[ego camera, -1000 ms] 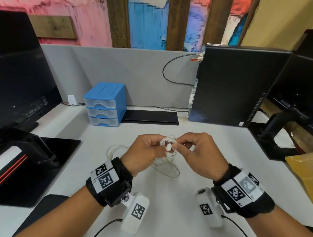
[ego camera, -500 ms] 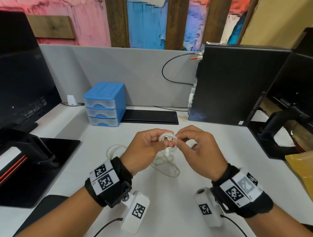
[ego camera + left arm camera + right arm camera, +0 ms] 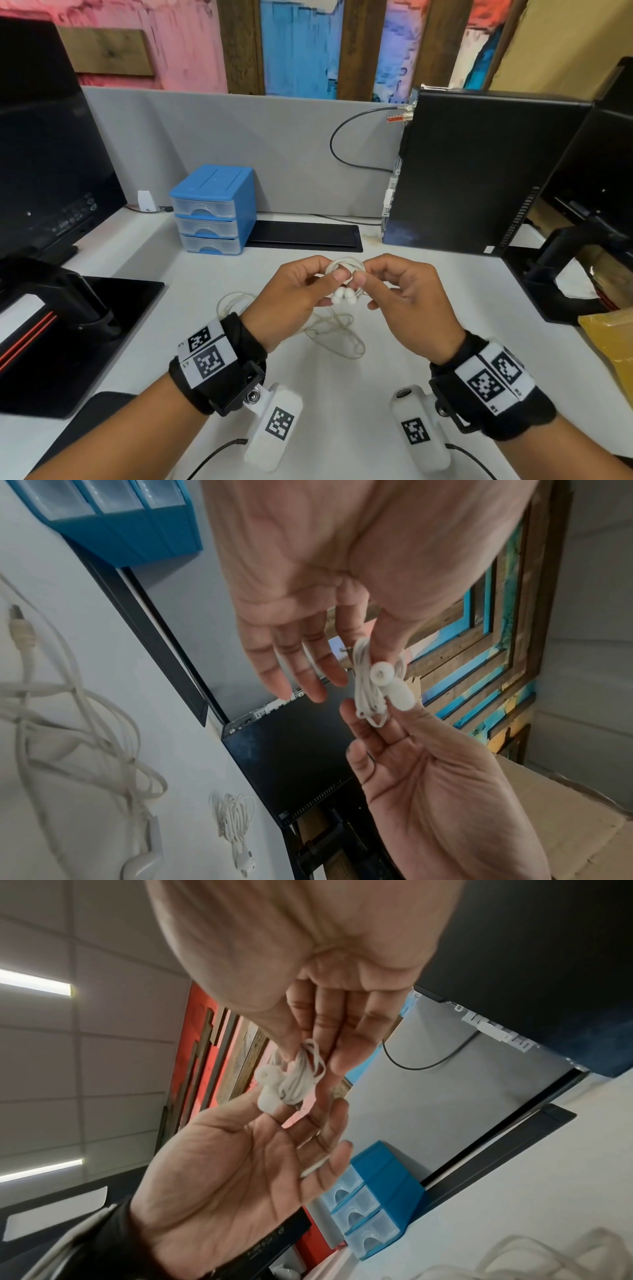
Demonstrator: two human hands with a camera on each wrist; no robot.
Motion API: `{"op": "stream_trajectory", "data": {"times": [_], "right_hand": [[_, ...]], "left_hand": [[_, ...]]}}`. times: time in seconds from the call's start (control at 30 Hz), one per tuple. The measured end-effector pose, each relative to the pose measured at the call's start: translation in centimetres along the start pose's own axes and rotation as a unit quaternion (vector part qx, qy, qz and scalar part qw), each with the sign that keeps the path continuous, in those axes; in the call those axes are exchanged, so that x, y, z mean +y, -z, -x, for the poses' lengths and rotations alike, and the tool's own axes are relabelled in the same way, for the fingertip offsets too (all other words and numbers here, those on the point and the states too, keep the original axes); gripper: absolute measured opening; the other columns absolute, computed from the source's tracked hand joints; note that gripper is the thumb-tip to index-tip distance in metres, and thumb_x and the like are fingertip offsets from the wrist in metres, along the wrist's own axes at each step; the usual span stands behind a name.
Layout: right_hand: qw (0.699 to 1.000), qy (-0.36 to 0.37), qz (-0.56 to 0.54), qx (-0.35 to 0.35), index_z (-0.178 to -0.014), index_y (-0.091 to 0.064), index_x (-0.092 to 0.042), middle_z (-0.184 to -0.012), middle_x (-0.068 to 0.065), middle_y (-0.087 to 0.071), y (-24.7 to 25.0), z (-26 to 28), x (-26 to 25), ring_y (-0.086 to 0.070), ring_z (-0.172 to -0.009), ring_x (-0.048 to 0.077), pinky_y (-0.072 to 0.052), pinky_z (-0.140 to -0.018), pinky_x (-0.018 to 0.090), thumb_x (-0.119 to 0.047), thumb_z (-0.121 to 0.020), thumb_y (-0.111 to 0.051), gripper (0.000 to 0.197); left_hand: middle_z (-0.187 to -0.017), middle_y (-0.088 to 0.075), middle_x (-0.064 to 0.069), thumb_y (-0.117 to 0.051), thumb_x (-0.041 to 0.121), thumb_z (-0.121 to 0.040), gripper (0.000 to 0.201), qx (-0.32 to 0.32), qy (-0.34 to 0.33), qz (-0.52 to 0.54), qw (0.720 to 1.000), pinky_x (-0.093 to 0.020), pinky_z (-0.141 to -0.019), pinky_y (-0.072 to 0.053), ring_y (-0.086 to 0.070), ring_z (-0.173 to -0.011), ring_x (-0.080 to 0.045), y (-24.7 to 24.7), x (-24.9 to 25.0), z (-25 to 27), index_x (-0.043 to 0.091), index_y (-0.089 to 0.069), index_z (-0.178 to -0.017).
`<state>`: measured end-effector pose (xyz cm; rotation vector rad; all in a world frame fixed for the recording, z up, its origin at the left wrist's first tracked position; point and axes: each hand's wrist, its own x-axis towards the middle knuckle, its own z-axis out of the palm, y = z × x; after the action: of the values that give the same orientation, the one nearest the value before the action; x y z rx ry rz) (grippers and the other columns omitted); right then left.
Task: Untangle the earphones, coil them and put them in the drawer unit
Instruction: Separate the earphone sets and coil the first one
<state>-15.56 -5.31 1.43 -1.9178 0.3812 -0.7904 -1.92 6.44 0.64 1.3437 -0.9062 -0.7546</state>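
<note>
A small coil of white earphones (image 3: 345,268) is held above the white desk (image 3: 342,394), its two earbuds (image 3: 344,296) hanging side by side below it. My left hand (image 3: 334,273) pinches the coil's left side between thumb and forefinger. Opposite it, my right hand (image 3: 364,274) pinches the right side. In the left wrist view the coil (image 3: 368,685) sits between both hands' fingertips, as it does in the right wrist view (image 3: 301,1077). The blue drawer unit (image 3: 214,209) stands at the back left with its three clear drawers closed.
A second, tangled pair of white earphones (image 3: 329,330) lies on the desk under my hands. Another small coiled pair (image 3: 236,823) lies further right. A black computer tower (image 3: 479,171) stands at the back right, monitors (image 3: 44,154) on both sides, and a flat black slab (image 3: 305,233) beside the drawers.
Both hands have lifted the coil slightly up and away. The two earbuds now hang together below my thumbs, where only one showed before.
</note>
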Motion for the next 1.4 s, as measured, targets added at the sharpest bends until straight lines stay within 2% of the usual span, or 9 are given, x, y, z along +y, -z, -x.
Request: {"op": "stream_trajectory", "data": {"times": [0.13,0.3,0.4,0.57,0.73,0.83,1.03,1.23,1.4], "right_hand": [[0.983,-0.070,-0.164,-0.037,-0.087,-0.066,-0.004,-0.078,0.009,-0.072,0.4,-0.2,-0.5,-0.066,-0.069,0.015,-0.052,-0.061,0.024,-0.006,-0.093,-0.060,0.009],[0.958,-0.120,-0.261,-0.006,-0.091,-0.067,0.000,-0.090,0.017,-0.074,0.0,0.0,-0.8,-0.071,-0.078,0.022,-0.055,-0.066,0.025,-0.003,-0.091,-0.061,0.007],[0.956,-0.158,-0.248,0.021,-0.096,-0.070,0.002,-0.098,0.016,-0.075,-0.3,0.0,-0.5,-0.072,-0.086,0.026,-0.057,-0.071,0.027,-0.006,-0.091,-0.064,0.011],[0.954,-0.175,-0.243,0.026,-0.095,-0.070,0.002,-0.092,0.014,-0.075,-0.4,0.0,-0.2,-0.072,-0.081,0.022,-0.055,-0.072,0.025,-0.008,-0.092,-0.061,0.013],[0.958,-0.187,-0.215,0.039,-0.093,-0.072,-0.006,-0.092,0.007,-0.075,-0.5,-0.1,0.0,-0.068,-0.086,0.018,-0.054,-0.078,0.029,-0.009,-0.093,-0.062,0.010],[0.963,-0.202,-0.171,0.058,-0.094,-0.075,-0.015,-0.096,0.005,-0.076,-0.6,0.0,0.4,-0.067,-0.091,0.020,-0.051,-0.079,0.033,-0.015,-0.091,-0.067,0.009],[0.964,-0.184,-0.182,0.063,-0.095,-0.076,-0.011,-0.092,0.009,-0.076,-0.8,0.0,0.6,-0.069,-0.083,0.020,-0.053,-0.075,0.032,-0.012,-0.092,-0.064,0.012],[0.980,-0.159,-0.120,-0.001,-0.094,-0.074,-0.013,-0.084,0.004,-0.072,-0.5,-0.3,1.2,-0.061,-0.077,0.011,-0.049,-0.072,0.028,-0.013,-0.095,-0.059,0.016],[0.994,-0.103,0.012,-0.039,-0.091,-0.078,-0.012,-0.083,0.004,-0.075,0.3,-0.4,2.1,-0.060,-0.069,0.006,-0.048,-0.068,0.018,-0.007,-0.091,-0.064,0.015]], "left_hand": [[-0.095,-0.075,-0.013,-0.073,0.025,-0.084,0.019,-0.006,-0.031,-0.003,1.000,-0.046,-0.092,-0.052,-0.067,-0.089,-0.025,0.1,0.0,0.0,0.009,-0.076,-0.094],[-0.091,-0.077,-0.008,-0.075,0.023,-0.078,0.017,0.018,-0.059,-0.035,0.997,-0.033,-0.077,-0.055,-0.066,-0.081,-0.023,0.3,-0.7,-0.1,0.015,-0.078,-0.092],[-0.088,-0.077,-0.005,-0.076,0.015,-0.081,0.010,0.046,-0.068,-0.064,0.995,-0.032,-0.072,-0.055,-0.066,-0.077,-0.024,0.4,-1.2,-0.3,0.019,-0.079,-0.090],[-0.090,-0.077,-0.001,-0.077,0.021,-0.081,0.011,0.056,-0.078,-0.093,0.991,-0.052,-0.084,-0.056,-0.069,-0.085,-0.035,0.1,-1.5,-0.3,0.023,-0.080,-0.091],[-0.087,-0.077,0.003,-0.076,0.016,-0.081,0.012,0.067,-0.079,-0.099,0.990,-0.034,-0.075,-0.057,-0.066,-0.072,-0.013,0.1,-1.4,-0.3,0.018,-0.080,-0.093],[-0.089,-0.077,0.004,-0.076,0.017,-0.081,0.013,0.080,-0.084,-0.105,0.988,-0.038,-0.079,-0.058,-0.069,-0.076,-0.021,0.1,-1.7,-0.3,0.021,-0.080,-0.093],[-0.090,-0.077,0.004,-0.076,0.020,-0.081,0.013,0.075,-0.086,-0.106,0.988,-0.042,-0.084,-0.057,-0.070,-0.083,-0.026,0.0,-1.8,-0.3,0.020,-0.080,-0.094],[-0.084,-0.077,-0.001,-0.075,0.017,-0.083,0.008,0.059,-0.052,-0.068,0.995,-0.032,-0.071,-0.053,-0.065,-0.072,-0.016,-0.2,-2.5,-0.5,0.023,-0.079,-0.084],[-0.097,-0.076,-0.005,-0.077,0.023,-0.080,0.025,0.023,-0.022,-0.066,0.997,-0.033,-0.091,-0.054,-0.071,-0.094,-0.022,0.1,-3.2,-0.5,0.015,-0.075,-0.103]]}}
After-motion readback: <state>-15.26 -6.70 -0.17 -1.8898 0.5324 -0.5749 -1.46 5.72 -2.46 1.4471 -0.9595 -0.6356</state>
